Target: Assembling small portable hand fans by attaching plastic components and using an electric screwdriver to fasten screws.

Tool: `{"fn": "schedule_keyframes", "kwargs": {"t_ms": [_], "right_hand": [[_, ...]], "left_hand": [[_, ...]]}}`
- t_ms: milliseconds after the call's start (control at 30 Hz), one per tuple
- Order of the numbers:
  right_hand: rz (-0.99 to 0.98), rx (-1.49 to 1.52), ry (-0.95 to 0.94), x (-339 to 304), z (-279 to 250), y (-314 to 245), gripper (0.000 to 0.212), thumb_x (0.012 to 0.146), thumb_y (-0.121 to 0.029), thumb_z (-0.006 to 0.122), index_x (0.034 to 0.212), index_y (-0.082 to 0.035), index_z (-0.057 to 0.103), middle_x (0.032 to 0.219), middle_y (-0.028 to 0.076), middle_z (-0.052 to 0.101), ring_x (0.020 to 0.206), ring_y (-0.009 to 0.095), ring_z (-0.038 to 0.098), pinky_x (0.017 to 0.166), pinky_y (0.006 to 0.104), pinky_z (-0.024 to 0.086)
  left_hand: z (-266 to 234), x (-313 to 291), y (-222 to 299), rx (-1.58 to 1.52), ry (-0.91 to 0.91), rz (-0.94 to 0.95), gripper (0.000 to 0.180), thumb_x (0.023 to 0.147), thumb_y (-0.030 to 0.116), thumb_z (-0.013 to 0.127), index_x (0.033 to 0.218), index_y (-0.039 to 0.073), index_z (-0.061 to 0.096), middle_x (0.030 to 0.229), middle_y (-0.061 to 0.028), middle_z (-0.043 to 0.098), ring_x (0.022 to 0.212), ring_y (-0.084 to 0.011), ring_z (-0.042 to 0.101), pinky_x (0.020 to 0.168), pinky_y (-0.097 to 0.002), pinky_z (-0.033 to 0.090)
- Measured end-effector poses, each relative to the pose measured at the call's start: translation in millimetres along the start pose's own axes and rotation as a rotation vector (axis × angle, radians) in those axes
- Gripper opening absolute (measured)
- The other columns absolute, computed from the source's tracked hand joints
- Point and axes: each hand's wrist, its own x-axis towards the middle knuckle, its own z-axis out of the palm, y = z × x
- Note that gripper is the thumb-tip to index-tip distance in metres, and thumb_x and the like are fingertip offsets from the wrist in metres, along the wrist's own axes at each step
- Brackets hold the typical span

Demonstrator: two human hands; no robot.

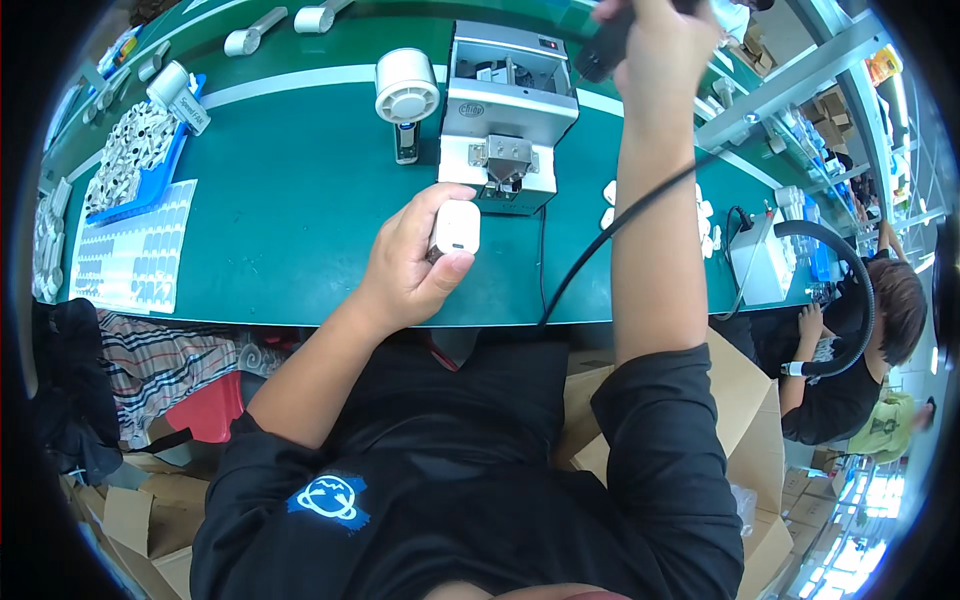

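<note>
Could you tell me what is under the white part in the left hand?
The left hand grips the white part between thumb and fingers. Its fingers lie beneath it, then the green bench. The part's underside is covered. Just behind it stands the grey machine.

left grip [415,262] closed low, right grip [655,45] clenched, raised.

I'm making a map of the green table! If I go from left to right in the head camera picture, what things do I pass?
Blue tray of small white parts → round white fan → small white block in the left hand → grey and white machine → right hand holding a black tool → white box.
</note>
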Motion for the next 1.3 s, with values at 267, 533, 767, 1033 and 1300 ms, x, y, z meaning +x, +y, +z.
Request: {"fn": "schedule_keyframes", "kwargs": {"t_ms": [267,533,767,1033,1300], "right_hand": [[-0.020,0.028,0.022,-14,0,-7,0.015,0.080,-0.004,0.063,0.092,-0.001,0.053,0.063,0.004,0.053,0.047,0.014,0.051,0.045,0.0245,0.042],[0.144,0.052,-0.061,-62,9,-11,0.025,0.077,-0.006,0.066,0.097,0.001,0.052,0.066,0.006,0.053,0.048,0.015,0.053,0.046,0.0252,0.043],[0.207,0.132,-0.063,-78,11,-4,0.028,0.078,-0.005,0.065,0.100,0.001,0.049,0.068,0.006,0.054,0.051,0.015,0.054,0.048,0.0240,0.044],[0.217,0.151,-0.093,-87,10,12,0.024,0.078,-0.003,0.064,0.098,0.002,0.051,0.068,0.005,0.053,0.052,0.015,0.055,0.047,0.0236,0.044],[0.176,0.053,-0.238,-101,-5,28,0.029,0.078,-0.003,0.063,0.102,0.000,0.049,0.063,0.009,0.056,0.051,0.019,0.058,0.053,0.0307,0.048]], "left_hand": [[-3,-4,-6,-0.061,0.022,0.027,0.049,0.086,0.037,0.055,0.119,0.003,0.044,0.078,-0.0049,0.051,0.066,-0.0125,0.048,0.057,-0.0246,0.039],[-2,-2,-9,-0.101,0.047,0.053,0.048,0.086,0.035,0.057,0.119,0.003,0.044,0.078,-0.0039,0.050,0.065,-0.0117,0.047,0.057,-0.0239,0.039],[-4,-4,-8,-0.102,0.060,0.026,0.047,0.086,0.034,0.058,0.119,0.003,0.045,0.077,-0.0032,0.050,0.063,-0.0109,0.046,0.056,-0.0235,0.038],[-3,-6,-9,-0.115,0.086,0.037,0.048,0.086,0.036,0.058,0.118,0.003,0.045,0.078,-0.0032,0.051,0.064,-0.0105,0.046,0.056,-0.0225,0.039],[-3,-5,-7,-0.119,0.079,0.033,0.048,0.086,0.036,0.058,0.117,0.002,0.046,0.078,-0.0036,0.051,0.065,-0.0110,0.047,0.057,-0.0232,0.040]]}}
